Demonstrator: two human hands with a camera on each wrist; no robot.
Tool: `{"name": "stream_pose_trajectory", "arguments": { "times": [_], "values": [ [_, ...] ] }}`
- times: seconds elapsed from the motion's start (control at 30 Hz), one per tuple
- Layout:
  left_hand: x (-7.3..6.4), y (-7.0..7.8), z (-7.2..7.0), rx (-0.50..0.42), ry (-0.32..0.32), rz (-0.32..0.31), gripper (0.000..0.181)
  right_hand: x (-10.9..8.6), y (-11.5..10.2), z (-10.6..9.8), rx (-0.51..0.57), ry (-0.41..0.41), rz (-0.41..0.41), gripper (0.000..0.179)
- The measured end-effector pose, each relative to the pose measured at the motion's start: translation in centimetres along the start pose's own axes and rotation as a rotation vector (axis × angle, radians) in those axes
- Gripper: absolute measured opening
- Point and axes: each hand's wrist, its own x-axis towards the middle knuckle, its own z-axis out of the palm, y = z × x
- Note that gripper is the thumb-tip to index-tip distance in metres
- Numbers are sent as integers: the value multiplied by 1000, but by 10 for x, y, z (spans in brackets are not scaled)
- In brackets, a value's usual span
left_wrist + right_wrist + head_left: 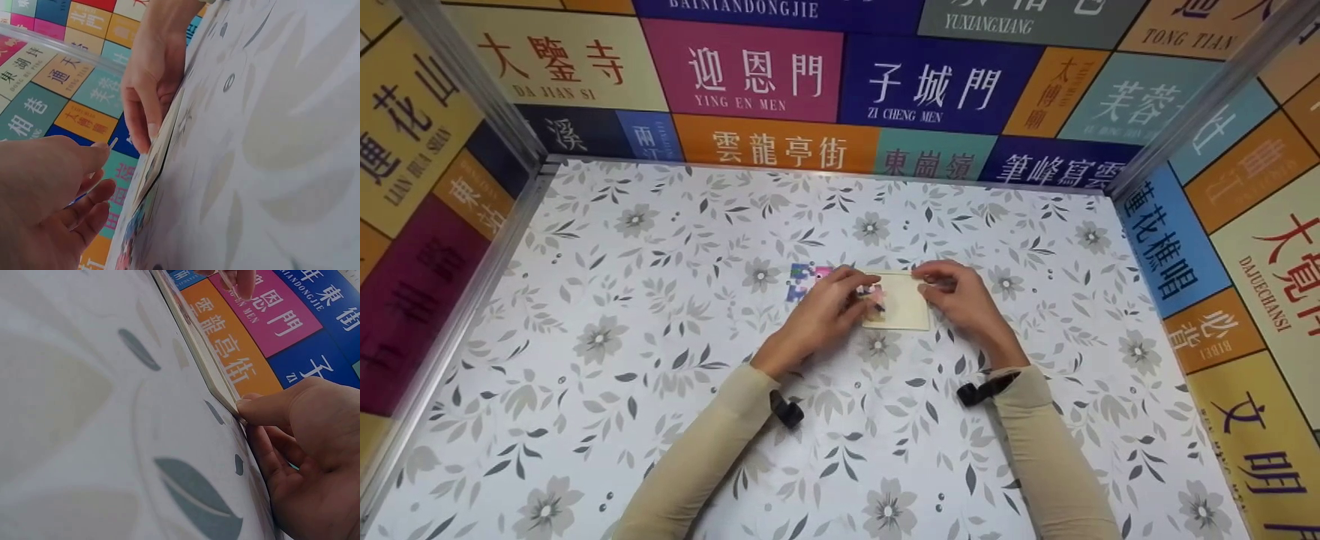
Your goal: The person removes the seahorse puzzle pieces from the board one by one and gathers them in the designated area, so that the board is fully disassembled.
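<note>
A pale yellow puzzle board (906,309) lies flat on the table, with colourful pieces (876,301) in its left part, partly hidden by my left hand (826,306). That hand is raised over the board's left side. Between its thumb and fingers it pinches a puzzle piece (113,143), seen edge-on as a thin pale sliver. At the board's far right corner is my right hand (960,298), which holds the edge with thumb and fingers. Left of the board, loose puzzle pieces (798,283) in blue, purple and pink lie close together, some behind the left hand.
A white cloth (690,300) with grey flowers and leaves covers the table. Panels with coloured place-name blocks (765,75) stand at the back and both sides. A metal frame edge (521,202) runs along the table's left. Each wrist wears a black camera band (786,409).
</note>
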Motion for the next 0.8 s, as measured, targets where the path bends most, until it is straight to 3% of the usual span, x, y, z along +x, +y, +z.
{"name": "stream_pose_trajectory", "arguments": {
  "times": [0.4, 0.8],
  "values": [
    [-11, -15, -26, -70, 12, -55, 35, 0, -2, 0, -30, -4, 23, 25],
    [-28, -30, -39, -49, 3, -33, 33, -1, -3, 0, 3, -13, 36, 25]
  ]
}}
